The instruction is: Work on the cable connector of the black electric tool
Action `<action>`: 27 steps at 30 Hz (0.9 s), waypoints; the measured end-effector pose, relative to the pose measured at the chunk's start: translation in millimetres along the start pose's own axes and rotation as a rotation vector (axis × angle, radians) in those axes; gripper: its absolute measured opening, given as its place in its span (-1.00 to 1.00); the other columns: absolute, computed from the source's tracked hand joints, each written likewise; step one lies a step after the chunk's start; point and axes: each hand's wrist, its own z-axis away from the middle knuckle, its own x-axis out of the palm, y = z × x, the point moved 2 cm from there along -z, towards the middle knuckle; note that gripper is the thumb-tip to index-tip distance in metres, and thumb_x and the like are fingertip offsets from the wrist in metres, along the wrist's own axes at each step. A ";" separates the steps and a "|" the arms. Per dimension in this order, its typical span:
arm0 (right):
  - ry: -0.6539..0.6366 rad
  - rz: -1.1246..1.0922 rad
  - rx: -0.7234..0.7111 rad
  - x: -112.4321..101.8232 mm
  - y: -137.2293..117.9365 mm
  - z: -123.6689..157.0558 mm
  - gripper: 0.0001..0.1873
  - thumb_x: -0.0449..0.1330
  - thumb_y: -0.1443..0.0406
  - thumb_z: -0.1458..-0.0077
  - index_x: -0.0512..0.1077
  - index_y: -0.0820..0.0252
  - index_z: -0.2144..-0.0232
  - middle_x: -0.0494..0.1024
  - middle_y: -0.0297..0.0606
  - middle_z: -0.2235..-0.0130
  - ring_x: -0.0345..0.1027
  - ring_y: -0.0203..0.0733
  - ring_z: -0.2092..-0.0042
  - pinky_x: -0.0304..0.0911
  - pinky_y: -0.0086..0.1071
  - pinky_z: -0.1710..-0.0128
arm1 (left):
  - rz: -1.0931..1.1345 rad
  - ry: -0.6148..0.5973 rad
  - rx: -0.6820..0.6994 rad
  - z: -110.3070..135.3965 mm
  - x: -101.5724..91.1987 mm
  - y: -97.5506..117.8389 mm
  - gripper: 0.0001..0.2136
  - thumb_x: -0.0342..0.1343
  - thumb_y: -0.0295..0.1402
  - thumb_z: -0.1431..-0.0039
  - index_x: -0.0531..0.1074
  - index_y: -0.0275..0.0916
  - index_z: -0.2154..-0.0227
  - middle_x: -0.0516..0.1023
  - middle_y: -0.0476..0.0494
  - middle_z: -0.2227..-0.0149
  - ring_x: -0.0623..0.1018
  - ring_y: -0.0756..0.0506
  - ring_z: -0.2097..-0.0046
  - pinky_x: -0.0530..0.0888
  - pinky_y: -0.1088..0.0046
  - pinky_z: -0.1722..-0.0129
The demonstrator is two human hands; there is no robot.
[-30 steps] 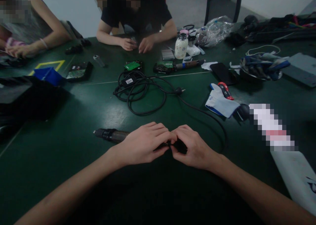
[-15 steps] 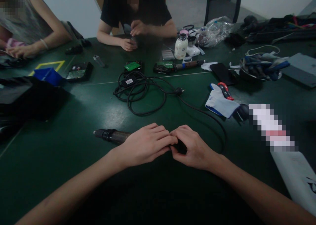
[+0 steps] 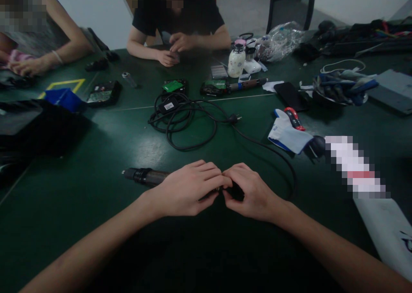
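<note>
**A:** Tool location first: where does it lie?

**B:** The dark cylindrical power tool (image 3: 144, 176) lies flat on the green worktop (image 3: 96, 207), near the front edge. Its free end points to nine o'clock.

**A:** And the hands?

**B:** The left hand (image 3: 188, 190) covers its middle, with the fingers (image 3: 209, 173) curled shut around the barrel. The right hand (image 3: 252, 192) meets it from three o'clock, fingers pinched closed on the small black end piece (image 3: 236, 193). The tips of both hands touch.

**A:** What lies around them?

**B:** A black cord (image 3: 283, 160) comes out beside the right hand and curves off toward one o'clock. It runs to a loose coil of black cable (image 3: 180, 119) at twelve. At two o'clock lies a white and blue work glove (image 3: 288, 134) with a red-handled tool (image 3: 294, 118) on it. Farther out at twelve are a green circuit board (image 3: 173, 86) and a white bottle (image 3: 236, 60). Beyond them, another person's hands (image 3: 174, 48) are close together at the far edge.
</note>
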 end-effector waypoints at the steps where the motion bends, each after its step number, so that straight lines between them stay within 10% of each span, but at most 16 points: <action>1: 0.002 -0.001 0.001 0.0 0.0 0.1 -0.85 0.19 0.42 -0.18 0.28 0.12 0.27 0.49 -0.26 0.25 0.39 -0.10 0.21 0.28 -0.08 0.00 | -0.006 0.002 -0.003 0.0 0.2 -0.4 -0.69 0.13 -0.38 -0.33 0.40 -0.14 -0.11 0.54 -0.10 0.05 0.52 -0.14 0.00 0.42 0.24 -0.05; 27: 0.002 -0.013 0.002 -0.2 0.2 1.2 -0.85 0.21 0.42 -0.19 0.31 0.13 0.25 0.50 -0.28 0.24 0.40 -0.12 0.20 0.27 -0.10 -0.03 | -0.062 0.027 0.027 0.4 3.0 -1.9 -0.67 0.14 -0.31 -0.38 0.38 -0.10 -0.17 0.56 -0.10 -0.02 0.50 -0.15 -0.02 0.39 0.26 -0.04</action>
